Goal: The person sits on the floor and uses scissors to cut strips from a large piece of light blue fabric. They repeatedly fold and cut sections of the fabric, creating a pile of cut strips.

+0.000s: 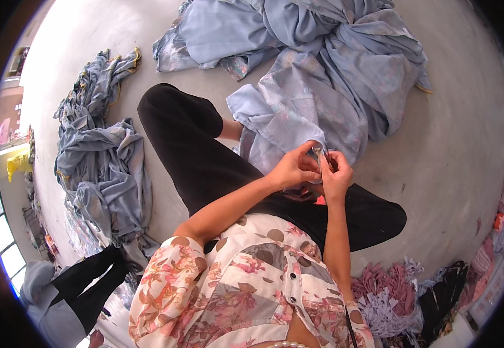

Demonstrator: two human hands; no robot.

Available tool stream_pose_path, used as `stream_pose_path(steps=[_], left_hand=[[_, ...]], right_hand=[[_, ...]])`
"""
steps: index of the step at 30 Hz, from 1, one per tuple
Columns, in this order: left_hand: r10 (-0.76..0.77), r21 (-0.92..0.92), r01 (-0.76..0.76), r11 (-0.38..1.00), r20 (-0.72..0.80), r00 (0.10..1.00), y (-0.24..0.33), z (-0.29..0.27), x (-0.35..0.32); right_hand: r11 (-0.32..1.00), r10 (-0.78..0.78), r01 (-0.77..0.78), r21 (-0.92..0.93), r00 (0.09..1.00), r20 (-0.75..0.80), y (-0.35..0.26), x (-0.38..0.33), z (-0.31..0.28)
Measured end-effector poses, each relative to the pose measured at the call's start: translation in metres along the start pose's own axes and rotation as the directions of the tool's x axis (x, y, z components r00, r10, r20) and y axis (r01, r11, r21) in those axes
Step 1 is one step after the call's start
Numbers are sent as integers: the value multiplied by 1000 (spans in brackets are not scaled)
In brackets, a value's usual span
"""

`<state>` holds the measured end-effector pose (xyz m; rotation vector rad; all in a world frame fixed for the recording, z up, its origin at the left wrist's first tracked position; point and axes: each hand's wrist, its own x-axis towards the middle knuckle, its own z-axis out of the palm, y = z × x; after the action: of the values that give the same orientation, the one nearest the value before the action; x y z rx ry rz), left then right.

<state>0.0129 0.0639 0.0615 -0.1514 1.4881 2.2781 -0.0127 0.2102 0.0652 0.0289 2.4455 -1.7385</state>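
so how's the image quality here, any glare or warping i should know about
Head view: strong fisheye, the concrete floor curving toward a black rim; bright daylight washes out the floor at upper left and the window at the left edge; the hands and blue fabric are evenly lit and sharp, with soft shadows.

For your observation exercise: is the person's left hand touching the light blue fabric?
Touching. The head view shows the left hand with its fingers pinching the edge of the light blue fabric, right next to the right hand, no gap visible.
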Motion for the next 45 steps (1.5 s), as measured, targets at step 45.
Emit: stream_pose_path(steps=[45], left_hand=[[19, -274, -101, 957, -286, 958, 59, -16, -11]], right_hand=[[957, -258, 267, -112, 963, 82, -41, 4, -9]])
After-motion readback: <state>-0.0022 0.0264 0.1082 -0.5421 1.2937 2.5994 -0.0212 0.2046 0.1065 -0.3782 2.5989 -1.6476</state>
